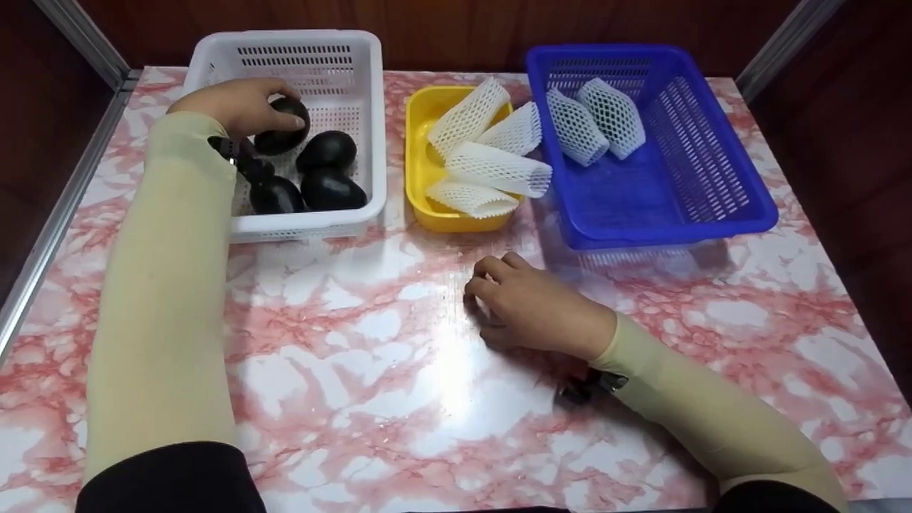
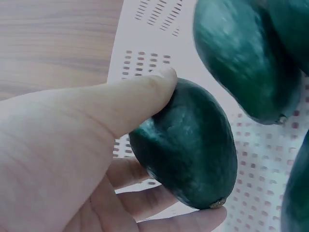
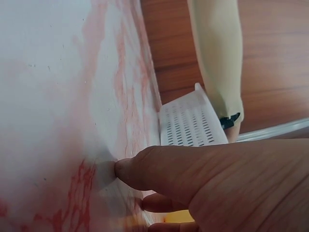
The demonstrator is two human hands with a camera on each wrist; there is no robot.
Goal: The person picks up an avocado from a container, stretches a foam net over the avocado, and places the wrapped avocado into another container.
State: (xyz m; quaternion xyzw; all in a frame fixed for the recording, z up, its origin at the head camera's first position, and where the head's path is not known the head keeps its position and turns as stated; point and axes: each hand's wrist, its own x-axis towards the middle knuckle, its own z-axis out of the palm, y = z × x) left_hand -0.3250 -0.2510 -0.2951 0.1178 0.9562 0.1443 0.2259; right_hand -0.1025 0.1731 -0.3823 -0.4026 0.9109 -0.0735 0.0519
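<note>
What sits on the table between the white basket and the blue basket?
A yellow tub holding white foam net sleeves stands between the white basket and the blue basket, as the head view shows.

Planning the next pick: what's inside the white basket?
At least three dark fruits lie in the white basket; the left hand grips another fruit there. The left sleeve and hand cover the basket's left part, so the head view cannot show what lies beneath them.
</note>
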